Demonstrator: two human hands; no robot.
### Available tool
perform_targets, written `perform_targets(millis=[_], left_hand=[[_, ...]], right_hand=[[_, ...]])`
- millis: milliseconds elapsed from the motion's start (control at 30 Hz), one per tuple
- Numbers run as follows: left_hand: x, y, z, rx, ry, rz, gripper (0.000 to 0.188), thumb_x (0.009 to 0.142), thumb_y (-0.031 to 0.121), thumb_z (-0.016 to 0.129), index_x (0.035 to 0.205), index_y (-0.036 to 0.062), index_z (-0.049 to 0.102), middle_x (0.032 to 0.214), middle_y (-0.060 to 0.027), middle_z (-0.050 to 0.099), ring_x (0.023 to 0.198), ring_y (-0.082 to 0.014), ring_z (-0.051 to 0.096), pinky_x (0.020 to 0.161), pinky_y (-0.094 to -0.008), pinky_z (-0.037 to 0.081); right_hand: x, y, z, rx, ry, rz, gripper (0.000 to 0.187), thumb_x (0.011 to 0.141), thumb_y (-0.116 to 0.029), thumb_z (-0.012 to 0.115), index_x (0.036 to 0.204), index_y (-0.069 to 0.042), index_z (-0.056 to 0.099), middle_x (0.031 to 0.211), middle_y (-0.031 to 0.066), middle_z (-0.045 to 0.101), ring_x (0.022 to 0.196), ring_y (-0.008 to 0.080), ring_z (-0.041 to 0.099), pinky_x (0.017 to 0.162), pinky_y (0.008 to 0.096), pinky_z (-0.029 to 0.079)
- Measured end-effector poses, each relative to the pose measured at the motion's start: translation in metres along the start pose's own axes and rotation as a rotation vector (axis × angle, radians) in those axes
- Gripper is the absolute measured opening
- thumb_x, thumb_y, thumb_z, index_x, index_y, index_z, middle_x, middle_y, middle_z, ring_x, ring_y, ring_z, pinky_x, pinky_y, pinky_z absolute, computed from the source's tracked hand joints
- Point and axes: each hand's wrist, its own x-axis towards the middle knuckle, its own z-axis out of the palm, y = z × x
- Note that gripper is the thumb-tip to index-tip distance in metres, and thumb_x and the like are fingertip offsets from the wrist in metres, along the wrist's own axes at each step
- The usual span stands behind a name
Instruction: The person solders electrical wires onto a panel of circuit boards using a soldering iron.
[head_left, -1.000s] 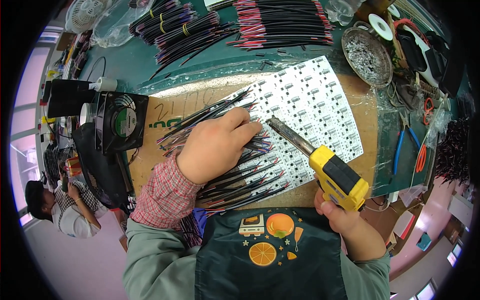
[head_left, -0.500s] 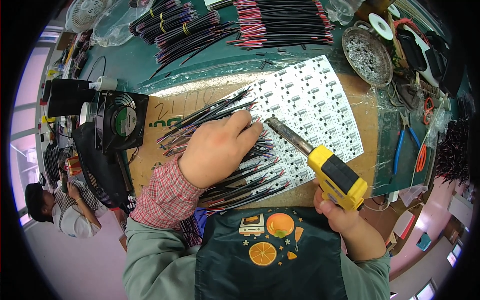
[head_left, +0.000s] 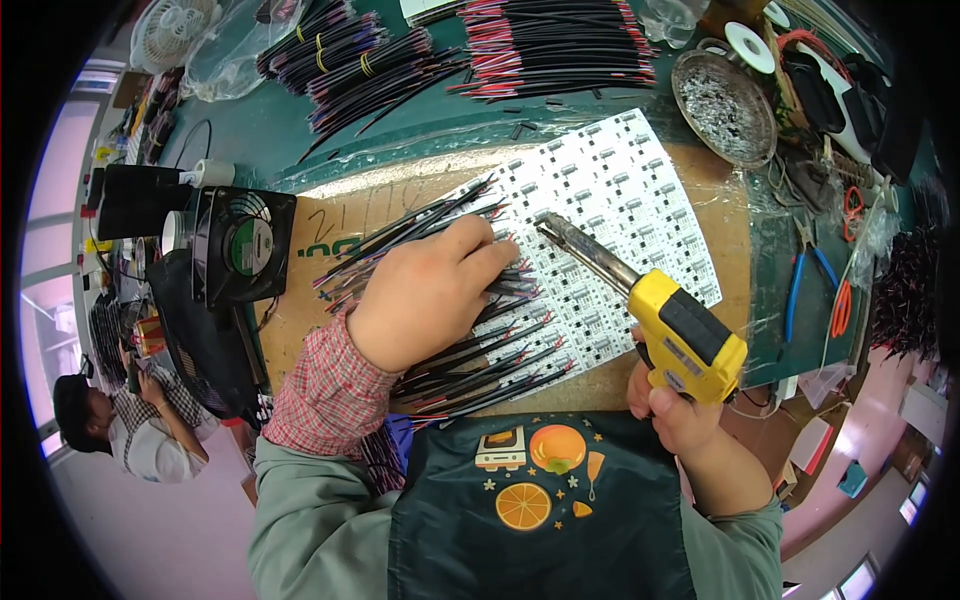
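My right hand (head_left: 680,408) is closed around the handle of a yellow and black soldering gun (head_left: 692,335). Its metal tip points up and left, over a white sheet of small circuit boards (head_left: 625,205). Just left of the tip, my left hand (head_left: 425,290) has its thumb and forefinger pinched at the ends of thin black-sheathed wires (head_left: 480,372). Which wire it grips is hidden by the fingers. Several more such wires lie in a row along the sheet's left side, their red ends on the boards.
A small black fan (head_left: 245,245) stands at the left. Wire bundles (head_left: 555,45) lie at the back. To the right are a metal dish of solder scraps (head_left: 722,110), a solder spool (head_left: 750,48) and blue-handled pliers (head_left: 797,285). Another person (head_left: 140,420) sits far left.
The soldering gun has moved up and a little right, its tip now farther from my left fingertips. My left hand stays at the wires, barely shifted.
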Motion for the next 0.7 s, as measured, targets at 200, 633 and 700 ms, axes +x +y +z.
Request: perform_targets(millis=[200, 633, 700], left_hand=[[0.007, -0.001, -0.021, -0.41, 0.161, -0.173, 0.019, 0.083, 0.006, 0.063, 0.102, 0.0026, 0.062, 0.088, -0.0148, 0.06, 0.083, -0.0328, 0.06, 0.073, -0.035, 0.048], [0.017, -0.006, 0.012, -0.224, 0.224, -0.219, 0.017, 0.079, 0.009, 0.068, 0.094, 0.0007, 0.067, 0.083, -0.0156, 0.064, 0.078, -0.0335, 0.062, 0.069, -0.0381, 0.049], [0.019, -0.005, 0.014, -0.225, 0.232, -0.22, 0.016, 0.079, 0.01, 0.068, 0.093, 0.0007, 0.066, 0.083, -0.0153, 0.063, 0.078, -0.0335, 0.062, 0.068, -0.0385, 0.049]], right_hand=[[0.002, -0.002, -0.001, 0.007, -0.007, 0.013, 0.069, 0.08, -0.029, 0.072, 0.132, 0.005, 0.042, 0.067, 0.0037, 0.046, 0.055, 0.0123, 0.044, 0.05, 0.0249, 0.039], [0.003, 0.004, -0.005, -0.077, -0.057, -0.009, 0.067, 0.082, -0.03, 0.071, 0.132, 0.005, 0.042, 0.074, 0.0057, 0.052, 0.059, 0.0129, 0.048, 0.052, 0.0254, 0.04], [0.003, 0.004, -0.006, -0.081, -0.08, 0.002, 0.067, 0.083, -0.029, 0.071, 0.132, 0.005, 0.041, 0.075, 0.006, 0.052, 0.06, 0.013, 0.049, 0.052, 0.0254, 0.041]])
